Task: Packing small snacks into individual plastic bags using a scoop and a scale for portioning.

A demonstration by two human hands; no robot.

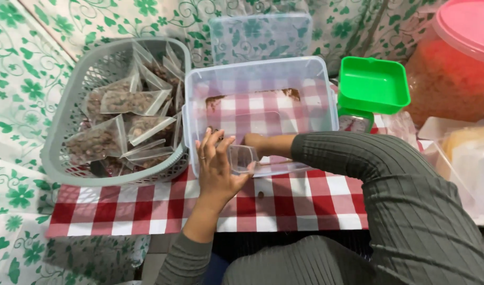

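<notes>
The clear plastic box (260, 113) stands on the red and white checked cloth (300, 203), just in front of the person, and it is almost empty: only a thin brown rest of some crumbs lies along its far inner wall. The left hand (216, 166) is at the near wall of the box, with the fingers (210, 138) spread and pointing upward, and the thumb presses a small clear plastic bag (242, 158) against the palm side, so this hand is partly open but it holds the bag at its mouth. The right hand (254, 142) reaches into the box from the right, low at the near wall and just beside the bag; it is mostly hidden behind the bag and the wall, so I cannot tell how far it is open or if it grips something. The right arm wears a dark ribbed sleeve (358, 158). To the left of the box, touching it, stands a grey basket (67, 121) filled with small clear bags of brown pieces (128, 103). Behind the box lies its clear lid (260, 34). To the right is a green square tray (373, 84) on a small scale, and further right a big clear jar with pink lid (458, 58).
</notes>
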